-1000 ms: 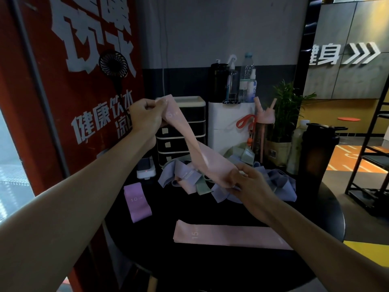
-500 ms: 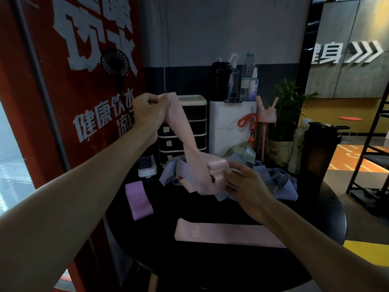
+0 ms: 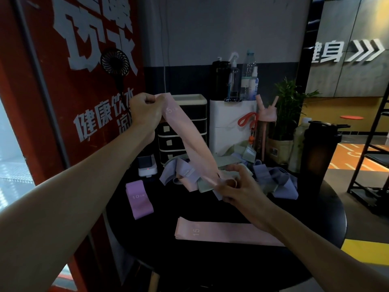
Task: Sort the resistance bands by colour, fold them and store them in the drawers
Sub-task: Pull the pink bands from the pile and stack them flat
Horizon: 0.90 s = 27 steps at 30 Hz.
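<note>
A pink resistance band (image 3: 190, 142) marked 15 stretches slantwise in the air between both hands. My left hand (image 3: 146, 111) grips its upper end, raised in front of the drawer unit (image 3: 196, 114). My right hand (image 3: 236, 187) pinches its lower end just above the pile of lilac, green and pink bands (image 3: 271, 178). A second pink band (image 3: 223, 232) marked 15 lies flat near the table's front. A folded purple band (image 3: 139, 199) marked 10 rests at the table's left.
The round black table (image 3: 210, 266) carries a dark shaker bottle (image 3: 317, 154) at the right, a pink bottle (image 3: 266, 123), a potted plant (image 3: 288, 114) and a white box (image 3: 229, 125) topped with bottles. A small white device (image 3: 147, 167) sits by the drawers. A black rack (image 3: 372, 157) stands at the right.
The band hung slack and bunched at my right hand half a second ago; it now runs straight between the hands. My right hand slid a little lower and to the right along it.
</note>
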Tool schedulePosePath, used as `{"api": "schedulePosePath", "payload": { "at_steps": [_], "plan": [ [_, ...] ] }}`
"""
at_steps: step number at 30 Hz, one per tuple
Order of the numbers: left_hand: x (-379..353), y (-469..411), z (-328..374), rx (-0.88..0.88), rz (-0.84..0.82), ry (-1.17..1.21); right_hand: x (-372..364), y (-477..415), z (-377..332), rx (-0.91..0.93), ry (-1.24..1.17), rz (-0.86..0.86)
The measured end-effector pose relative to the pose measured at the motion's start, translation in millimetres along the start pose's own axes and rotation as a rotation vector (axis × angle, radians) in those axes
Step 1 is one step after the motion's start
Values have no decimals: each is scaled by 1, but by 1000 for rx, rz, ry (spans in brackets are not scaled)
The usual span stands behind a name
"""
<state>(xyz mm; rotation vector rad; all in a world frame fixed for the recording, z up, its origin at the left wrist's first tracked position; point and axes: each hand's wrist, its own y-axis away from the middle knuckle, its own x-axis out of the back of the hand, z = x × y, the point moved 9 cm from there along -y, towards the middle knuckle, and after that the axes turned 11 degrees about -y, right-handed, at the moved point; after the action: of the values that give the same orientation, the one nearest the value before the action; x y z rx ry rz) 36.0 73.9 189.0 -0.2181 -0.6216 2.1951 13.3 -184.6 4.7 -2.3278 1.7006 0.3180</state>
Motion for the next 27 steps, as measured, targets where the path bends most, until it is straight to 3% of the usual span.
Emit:
{"api": "schedulePosePath", "payload": {
  "at_steps": [4,12,16,20,23,27],
  "plan": [
    [1,-2,-4,8,5,9,13,-2,-7,123,27,165],
    [5,-3,-9,24,41,12,23,5,-26,255,110,209],
    [5,-6,-19,72,38,51,9,7,-20,159,19,88],
    [6,-7,-24,99,36,89,-15,14,-18,53,-296,-89],
    [6,-4,-28,109,48,75,-5,11,-25,121,-344,20],
    [10,-5,-33,110,74,27,8,4,-18,107,-202,109]
  ]
}}
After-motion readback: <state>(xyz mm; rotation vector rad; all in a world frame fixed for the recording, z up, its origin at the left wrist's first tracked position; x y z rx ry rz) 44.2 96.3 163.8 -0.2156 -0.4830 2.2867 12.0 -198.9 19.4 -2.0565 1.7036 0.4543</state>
